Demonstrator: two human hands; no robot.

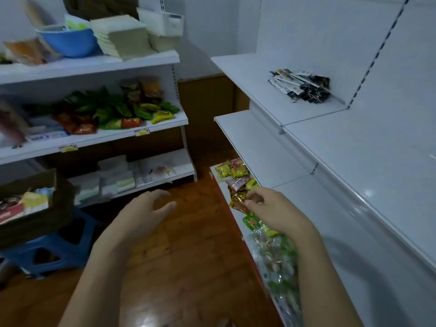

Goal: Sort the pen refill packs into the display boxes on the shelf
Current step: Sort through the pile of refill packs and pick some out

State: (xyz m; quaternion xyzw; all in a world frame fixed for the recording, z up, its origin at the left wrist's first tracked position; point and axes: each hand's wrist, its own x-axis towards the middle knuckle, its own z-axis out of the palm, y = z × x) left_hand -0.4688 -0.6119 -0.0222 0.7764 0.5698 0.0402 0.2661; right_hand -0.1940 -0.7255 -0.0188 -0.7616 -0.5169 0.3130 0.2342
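A loose pile of black-and-white pen refill packs (299, 85) lies on the upper white shelf (247, 74) at the right, near the back panel. No display box shows there. My left hand (148, 208) hovers over the wooden floor with fingers relaxed and spread, holding nothing. My right hand (271, 208) hangs in front of the lowest right shelf, above the snack packets, its fingers loosely curled; I see nothing between them. Both hands are far below the refill packs.
Snack packets (236, 175) and bagged sweets (276, 256) fill the bottom right shelf. The left shelving (99, 138) holds snacks, paper stacks and a blue bowl (70, 42). A cardboard box (30, 204) sits on a blue stool (54, 251) at left. Wooden floor lies between.
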